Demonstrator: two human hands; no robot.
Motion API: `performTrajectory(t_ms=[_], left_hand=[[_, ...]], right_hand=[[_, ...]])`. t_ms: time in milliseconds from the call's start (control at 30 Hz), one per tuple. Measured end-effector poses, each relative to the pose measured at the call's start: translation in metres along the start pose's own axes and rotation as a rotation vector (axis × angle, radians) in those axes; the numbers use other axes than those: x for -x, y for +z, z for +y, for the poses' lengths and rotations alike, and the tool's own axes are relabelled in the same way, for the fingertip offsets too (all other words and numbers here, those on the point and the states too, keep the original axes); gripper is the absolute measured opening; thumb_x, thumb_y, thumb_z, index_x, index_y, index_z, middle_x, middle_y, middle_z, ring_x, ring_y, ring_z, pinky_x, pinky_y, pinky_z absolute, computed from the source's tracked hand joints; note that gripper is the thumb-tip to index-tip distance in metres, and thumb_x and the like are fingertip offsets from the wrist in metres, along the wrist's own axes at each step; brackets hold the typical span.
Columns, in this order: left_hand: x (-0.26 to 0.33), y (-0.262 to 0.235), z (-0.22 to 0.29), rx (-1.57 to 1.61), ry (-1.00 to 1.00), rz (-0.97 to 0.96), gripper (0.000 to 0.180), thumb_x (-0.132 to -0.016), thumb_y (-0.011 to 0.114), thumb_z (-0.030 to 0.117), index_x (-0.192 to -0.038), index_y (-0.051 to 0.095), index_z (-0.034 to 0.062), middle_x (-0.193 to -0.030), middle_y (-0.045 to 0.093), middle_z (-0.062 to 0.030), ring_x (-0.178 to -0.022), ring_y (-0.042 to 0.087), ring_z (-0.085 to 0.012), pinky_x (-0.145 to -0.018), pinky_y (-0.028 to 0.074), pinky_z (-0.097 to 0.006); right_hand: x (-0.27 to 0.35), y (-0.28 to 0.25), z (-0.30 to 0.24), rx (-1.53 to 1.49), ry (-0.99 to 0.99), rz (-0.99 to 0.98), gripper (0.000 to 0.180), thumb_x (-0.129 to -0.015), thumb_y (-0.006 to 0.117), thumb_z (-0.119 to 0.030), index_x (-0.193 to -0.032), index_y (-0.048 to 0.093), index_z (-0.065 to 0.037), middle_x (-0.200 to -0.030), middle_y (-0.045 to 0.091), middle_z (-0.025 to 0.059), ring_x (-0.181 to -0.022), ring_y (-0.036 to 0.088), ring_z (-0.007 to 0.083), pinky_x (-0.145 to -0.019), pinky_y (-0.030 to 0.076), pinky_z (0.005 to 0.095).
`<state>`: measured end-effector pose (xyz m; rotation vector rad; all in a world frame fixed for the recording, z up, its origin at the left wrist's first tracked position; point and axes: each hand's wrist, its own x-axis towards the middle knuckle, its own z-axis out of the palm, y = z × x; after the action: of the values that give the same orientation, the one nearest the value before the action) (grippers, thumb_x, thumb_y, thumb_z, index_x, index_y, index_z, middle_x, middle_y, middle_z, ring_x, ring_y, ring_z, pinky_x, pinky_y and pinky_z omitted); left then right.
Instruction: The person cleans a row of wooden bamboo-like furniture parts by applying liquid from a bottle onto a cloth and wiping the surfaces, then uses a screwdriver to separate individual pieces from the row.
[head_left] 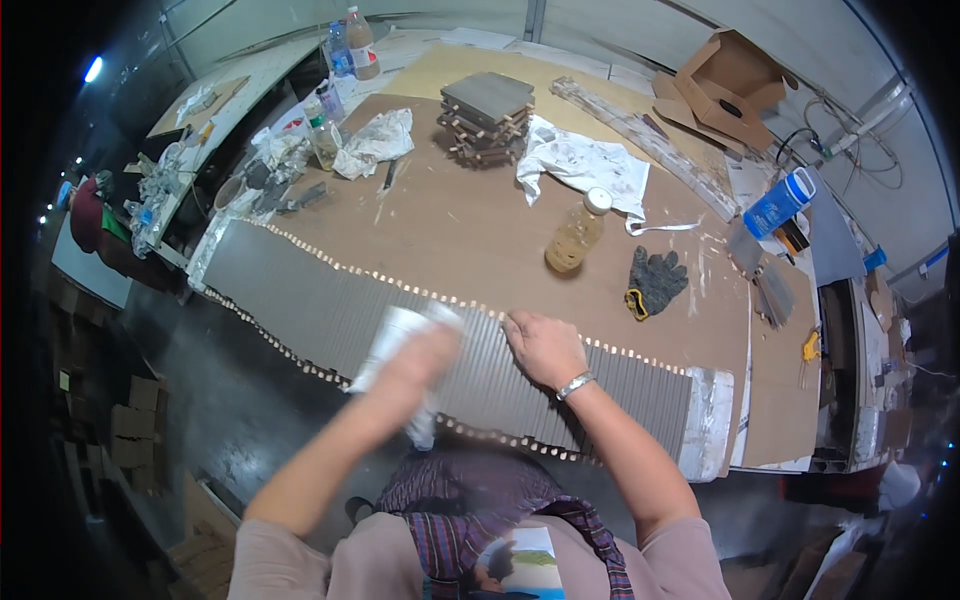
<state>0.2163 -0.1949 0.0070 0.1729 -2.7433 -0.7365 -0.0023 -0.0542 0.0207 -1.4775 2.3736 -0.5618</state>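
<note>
Left grip [425, 360] on one cloth [392, 332], one ribbed panel [295, 277] beneath

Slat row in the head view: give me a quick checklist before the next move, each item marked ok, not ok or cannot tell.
1. Right hand on the slat row: ok, it rests near the far edge.
2. White cloth in the left hand: ok, it holds it over the row, though motion blurs the grip.
3. Both hands gloved: not ok, both are bare; a grey glove lies on the table.
4. Bottle of yellowish liquid closed and off the row: ok, its white cap is on.
5. Slat surface under the cloth clean: cannot tell, it is covered.
</note>
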Motion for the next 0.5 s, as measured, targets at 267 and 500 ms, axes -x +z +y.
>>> performTrajectory(t_ms=[267,500], left_hand=[[-0.044,0.022,0.051,0.038,-0.029,-0.14,0.065,-0.075,0.048,-0.018,-0.137,0.056,0.0008,-0.137,0.058,-0.0237,-0.132,0.052,-0.0373,-0.115,0.038,-0.041],[0.054,-0.106,-0.088,-0.066,-0.649,0.393,0.035,-0.106,0.04,0.016,-0.12,0.065,-0.0042,-0.102,0.074,-0.0176,-0.087,0.073,-0.0223,-0.079,0.058,-0.033]], right_hand=[[-0.001,0.005,0.0,-0.015,0.012,0.035,0.032,-0.1,0.046,-0.034,-0.096,0.065,-0.008,-0.09,0.069,0.017,-0.085,0.066,0.0396,-0.076,0.052,0.05],[0.0,0.003,0.002,-0.023,0.014,0.066,0.033,-0.101,0.045,-0.034,-0.094,0.063,-0.008,-0.086,0.069,0.0182,-0.081,0.065,0.0417,-0.074,0.051,0.0518]])
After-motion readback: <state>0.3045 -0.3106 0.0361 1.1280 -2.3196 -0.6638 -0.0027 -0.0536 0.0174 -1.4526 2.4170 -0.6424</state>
